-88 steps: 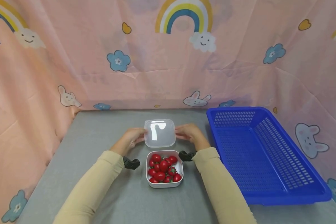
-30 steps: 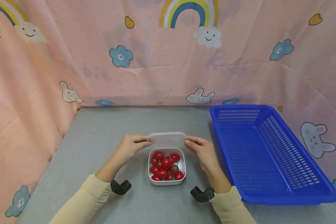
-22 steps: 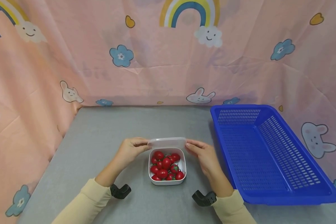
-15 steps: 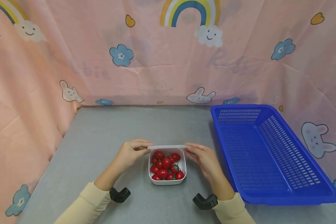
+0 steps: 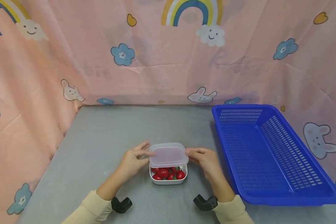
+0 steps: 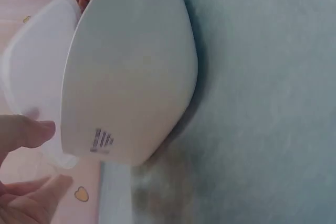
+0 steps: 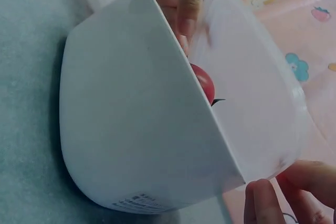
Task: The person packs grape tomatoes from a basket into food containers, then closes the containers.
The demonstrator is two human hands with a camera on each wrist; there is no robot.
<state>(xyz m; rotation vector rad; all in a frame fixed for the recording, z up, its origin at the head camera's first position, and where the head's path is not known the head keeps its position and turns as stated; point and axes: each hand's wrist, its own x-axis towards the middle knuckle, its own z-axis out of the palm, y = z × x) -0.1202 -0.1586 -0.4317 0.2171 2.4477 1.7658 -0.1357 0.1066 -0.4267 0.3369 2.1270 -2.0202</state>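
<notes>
A translucent plastic lid (image 5: 168,154) is held tilted over the back part of a small white box (image 5: 168,182). Red cherry tomatoes (image 5: 163,173) show in the box's front part; the lid veils those behind. At the lid's left edge, my left hand (image 5: 133,160) holds on, one finger reaching over its top. My right hand (image 5: 205,161) pinches the right edge between thumb and fingers. In the right wrist view, a gap between lid and box rim shows one tomato (image 7: 203,82). The left wrist view shows a finger (image 6: 31,132) over the lid near the rim.
A large blue plastic basket (image 5: 268,196) with slotted walls stands on the right of the grey table (image 5: 114,124), beyond my right forearm. A pink patterned curtain (image 5: 151,81) hangs behind and along both sides. Each wrist wears a black camera mount (image 5: 121,205).
From beyond the box, both hands have brought the lid toward me and down to its back rim. Seen edge-on half a second ago, it now slants over the back tomatoes.
</notes>
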